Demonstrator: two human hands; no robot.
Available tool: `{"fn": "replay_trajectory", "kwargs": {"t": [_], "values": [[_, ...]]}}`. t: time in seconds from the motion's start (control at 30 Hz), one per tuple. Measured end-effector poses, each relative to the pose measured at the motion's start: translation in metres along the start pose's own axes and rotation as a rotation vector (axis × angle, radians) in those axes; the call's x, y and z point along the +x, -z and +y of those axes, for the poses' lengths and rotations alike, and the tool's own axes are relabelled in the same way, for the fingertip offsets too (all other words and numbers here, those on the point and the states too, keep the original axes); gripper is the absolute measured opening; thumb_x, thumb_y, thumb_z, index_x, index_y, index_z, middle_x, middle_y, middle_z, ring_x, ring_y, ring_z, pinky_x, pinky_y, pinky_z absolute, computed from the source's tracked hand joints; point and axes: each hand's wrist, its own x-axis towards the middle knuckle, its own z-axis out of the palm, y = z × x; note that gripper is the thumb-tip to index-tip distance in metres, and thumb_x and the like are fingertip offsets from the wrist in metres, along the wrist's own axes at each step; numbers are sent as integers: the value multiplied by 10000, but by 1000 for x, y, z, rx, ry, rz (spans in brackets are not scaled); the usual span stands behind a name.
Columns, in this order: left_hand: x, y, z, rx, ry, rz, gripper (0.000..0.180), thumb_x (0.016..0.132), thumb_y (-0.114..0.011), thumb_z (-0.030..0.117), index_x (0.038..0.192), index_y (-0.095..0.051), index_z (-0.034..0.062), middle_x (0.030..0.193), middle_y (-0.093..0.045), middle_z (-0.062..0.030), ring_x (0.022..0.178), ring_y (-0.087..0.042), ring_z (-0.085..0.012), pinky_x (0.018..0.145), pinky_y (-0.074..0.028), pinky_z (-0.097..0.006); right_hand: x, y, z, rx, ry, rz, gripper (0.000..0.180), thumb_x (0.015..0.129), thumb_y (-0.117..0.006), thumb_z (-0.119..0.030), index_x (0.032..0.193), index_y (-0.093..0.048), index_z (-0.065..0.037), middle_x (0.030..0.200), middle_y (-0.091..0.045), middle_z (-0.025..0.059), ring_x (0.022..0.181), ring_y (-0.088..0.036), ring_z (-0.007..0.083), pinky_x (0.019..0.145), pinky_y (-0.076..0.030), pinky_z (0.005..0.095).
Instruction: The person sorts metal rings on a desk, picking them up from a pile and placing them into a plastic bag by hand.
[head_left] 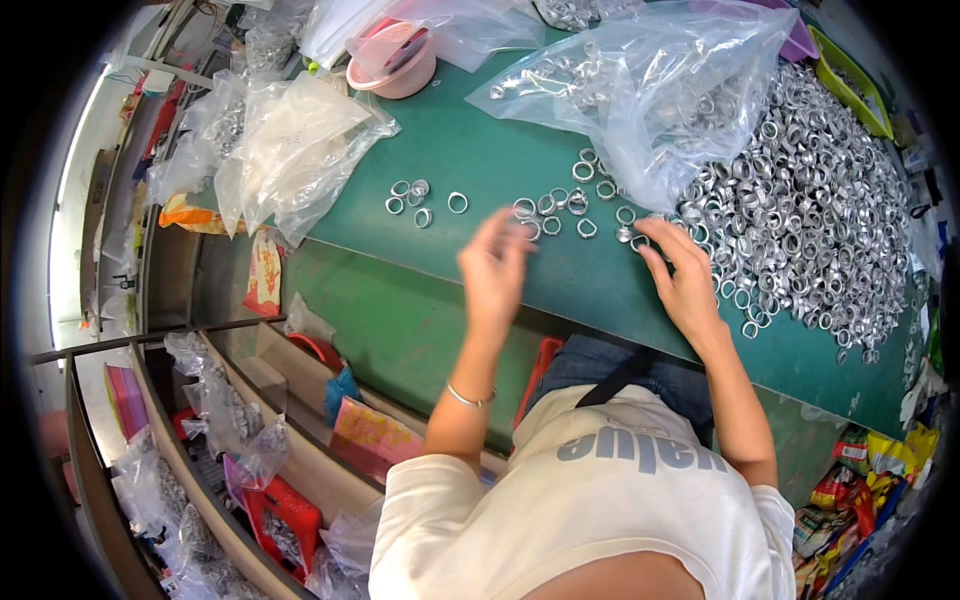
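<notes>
Loose silver metal rings lie on the green table in front of me. My left hand (494, 262), with a bracelet at its wrist, is over the table's near edge. Its fingertips are smeared by motion beside a small cluster of rings (551, 203), so I cannot see whether they hold one. My right hand (684, 275) reaches in at the left edge of the big ring heap (800, 215). Its thumb and forefinger close around a single ring (639, 243). Farther left, several rings (422, 217) lie apart in a small group.
A clear plastic bag (660, 75) with rings lies behind the heap. More clear bags (300, 140) hang over the table's left end, near a pink basket (398, 68). A green tray (850, 85) stands at the far right. Shelves with bags and a red stool (283, 520) are at lower left.
</notes>
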Motion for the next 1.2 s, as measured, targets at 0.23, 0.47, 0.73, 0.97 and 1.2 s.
{"fn": "replay_trajectory", "kwargs": {"t": [0.23, 0.47, 0.73, 0.97, 1.2], "values": [[56, 59, -28, 471, -134, 266, 220, 864, -499, -56, 1043, -626, -50, 805, -655, -151, 750, -647, -205, 721, -490, -296, 28, -31, 3, -220, 115, -18, 384, 818, -612, -32, 1196, -551, -5, 1145, -601, 167, 1019, -569, 346, 889, -450, 401], [60, 71, -41, -80, 109, 162, 177, 887, -512, -40, 1031, -605, -84, 852, -678, -99, 665, -559, -74, 595, -446, -190, 31, -37, 7, -365, 123, -111, 502, 786, -662, -78, 1259, -506, -17, 1270, -532, 160, 1153, -509, 340, 976, -396, 424], [55, 70, -24, -529, 261, 16, 205, 903, -540, 9, 1086, -568, -79, 934, -666, -177, 691, -589, -113, 615, -497, -213, 31, -42, 1, -335, 155, -93, 460, 792, -662, -91, 1228, -535, -17, 1232, -557, 139, 1127, -524, 328, 948, -408, 414], [18, 12, 14, -716, 309, -308, 176, 889, -562, 14, 1057, -581, -37, 959, -670, -168, 728, -616, -127, 623, -498, -187, 24, -51, -38, 664, -274, -190, 260, 911, -567, -99, 1147, -575, 11, 1001, -654, 74, 898, -616, 140, 733, -475, 259], [-10, -18, 39, -545, 132, -229, 140, 889, -554, -14, 1016, -591, -56, 877, -658, -95, 637, -561, -76, 549, -444, -189, 22, -35, -39, 1050, -567, -285, 185, 914, -590, -115, 1046, -600, 14, 885, -647, 43, 776, -585, 81, 651, -442, 211]]}}
